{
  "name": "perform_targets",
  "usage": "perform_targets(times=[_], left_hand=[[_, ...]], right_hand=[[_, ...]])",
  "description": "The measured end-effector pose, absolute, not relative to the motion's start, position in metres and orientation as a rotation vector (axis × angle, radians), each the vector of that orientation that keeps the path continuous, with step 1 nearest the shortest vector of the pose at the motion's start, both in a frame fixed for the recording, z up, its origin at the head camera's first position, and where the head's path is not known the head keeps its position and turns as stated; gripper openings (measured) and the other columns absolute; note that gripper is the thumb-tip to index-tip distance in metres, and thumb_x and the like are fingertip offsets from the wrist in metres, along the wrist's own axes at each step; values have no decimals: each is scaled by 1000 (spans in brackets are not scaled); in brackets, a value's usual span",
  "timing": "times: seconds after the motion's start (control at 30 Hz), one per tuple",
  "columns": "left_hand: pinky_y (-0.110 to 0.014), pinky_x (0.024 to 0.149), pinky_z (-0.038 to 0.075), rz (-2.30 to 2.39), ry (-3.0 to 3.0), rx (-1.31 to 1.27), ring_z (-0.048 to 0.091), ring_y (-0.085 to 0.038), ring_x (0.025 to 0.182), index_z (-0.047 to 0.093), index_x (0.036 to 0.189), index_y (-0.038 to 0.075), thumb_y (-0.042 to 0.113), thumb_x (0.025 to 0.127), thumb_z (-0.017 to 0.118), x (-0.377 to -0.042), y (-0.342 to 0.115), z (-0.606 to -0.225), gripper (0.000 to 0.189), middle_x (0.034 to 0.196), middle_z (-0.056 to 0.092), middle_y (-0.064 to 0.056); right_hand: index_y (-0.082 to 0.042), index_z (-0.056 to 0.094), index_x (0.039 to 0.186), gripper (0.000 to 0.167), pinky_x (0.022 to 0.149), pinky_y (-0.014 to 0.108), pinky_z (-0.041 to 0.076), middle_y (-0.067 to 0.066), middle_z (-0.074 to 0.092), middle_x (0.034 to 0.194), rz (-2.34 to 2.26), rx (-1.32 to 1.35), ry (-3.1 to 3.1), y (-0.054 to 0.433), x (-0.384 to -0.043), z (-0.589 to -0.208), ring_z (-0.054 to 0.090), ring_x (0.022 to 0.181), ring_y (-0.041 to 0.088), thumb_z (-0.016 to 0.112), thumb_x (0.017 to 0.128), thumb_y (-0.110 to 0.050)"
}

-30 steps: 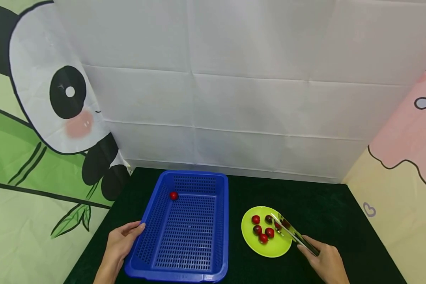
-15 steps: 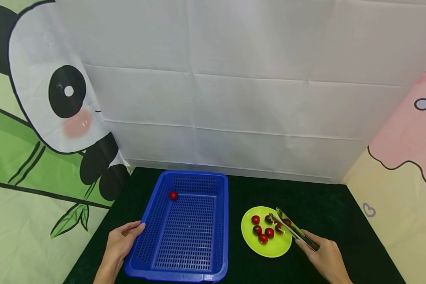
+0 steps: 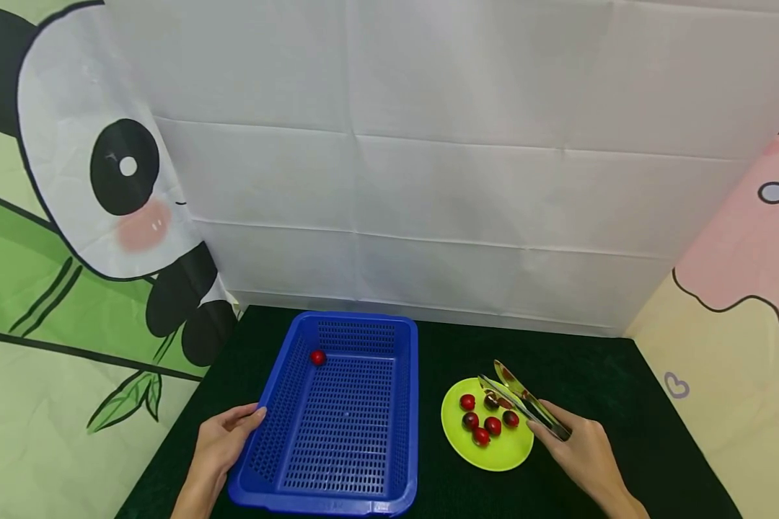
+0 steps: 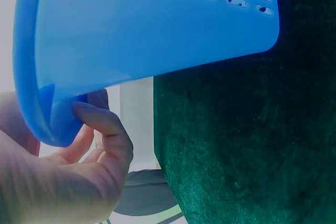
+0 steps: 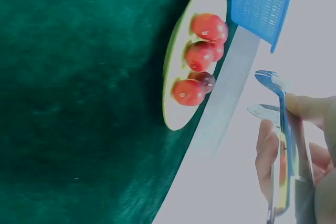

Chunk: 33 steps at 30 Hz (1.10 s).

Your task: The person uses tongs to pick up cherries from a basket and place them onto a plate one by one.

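My left hand point(image 3: 221, 443) grips the left rim of a blue perforated plastic basket point(image 3: 405, 404), thumb on one side of the rim and fingers under it in the left wrist view. One round red fruit point(image 3: 318, 357) lies inside the basket toward its far left. My right hand point(image 3: 581, 450) holds metal tongs point(image 3: 526, 404), their two arms spread apart and nothing between the tips. The tongs' tips hang over the far side of a yellow-green plate point(image 3: 457, 447). On the plate sit several small cherry-like fruits point(image 3: 481, 436), some bright red, some darker.
Dark green cloth point(image 3: 584, 367) covers the table under both the basket and the plate. A white sheet point(image 3: 454, 180) hangs behind the far table edge. Printed cloths with a panda point(image 3: 123, 166) on the left and a pink figure point(image 3: 746, 245) on the right close the sides.
My right hand has moved the tongs left and away from me, up off the fruit at the plate's right side, with their arms spread. My left hand and the basket have stayed put.
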<state>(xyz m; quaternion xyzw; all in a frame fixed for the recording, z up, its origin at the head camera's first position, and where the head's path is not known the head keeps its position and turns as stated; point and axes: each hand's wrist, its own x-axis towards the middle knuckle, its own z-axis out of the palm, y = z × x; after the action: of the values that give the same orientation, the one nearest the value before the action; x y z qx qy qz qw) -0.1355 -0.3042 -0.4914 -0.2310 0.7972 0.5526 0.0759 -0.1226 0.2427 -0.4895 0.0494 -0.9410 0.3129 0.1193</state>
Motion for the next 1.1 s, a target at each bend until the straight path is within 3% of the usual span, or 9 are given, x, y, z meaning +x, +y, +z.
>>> perform_targets(times=[0.27, 0.67, 1.1], left_hand=[[-35, 78, 57, 1666, 2392, -686, 67, -19, 95, 56, 139, -7, 41, 97, 71, -136, -305, -493, 65, 119, 69, -21], [-40, 85, 54, 1638, 2397, -689, 66, -24, 102, 56, 140, -6, 42, 98, 69, -136, -304, -491, 65, 122, 68, -23], [-39, 81, 58, 1667, 2399, -673, 68, -23, 98, 57, 139, -7, 41, 98, 70, -135, -304, -491, 64, 119, 69, -22]], right_hand=[[-4, 72, 126, 41, 49, 23, 37, -11, 43, 60, 897, 257, -2704, 227, -138, -478, 41, 53, 4, 81, 91, -24], [-2, 72, 125, 40, 45, 22, 37, -13, 50, 62, 886, 482, -2603, 199, -165, -461, 42, 50, 2, 82, 89, -18], [1, 70, 126, 42, 42, 22, 36, -8, 58, 63, 934, 638, -2571, 172, -189, -452, 42, 47, -3, 83, 89, -15]])
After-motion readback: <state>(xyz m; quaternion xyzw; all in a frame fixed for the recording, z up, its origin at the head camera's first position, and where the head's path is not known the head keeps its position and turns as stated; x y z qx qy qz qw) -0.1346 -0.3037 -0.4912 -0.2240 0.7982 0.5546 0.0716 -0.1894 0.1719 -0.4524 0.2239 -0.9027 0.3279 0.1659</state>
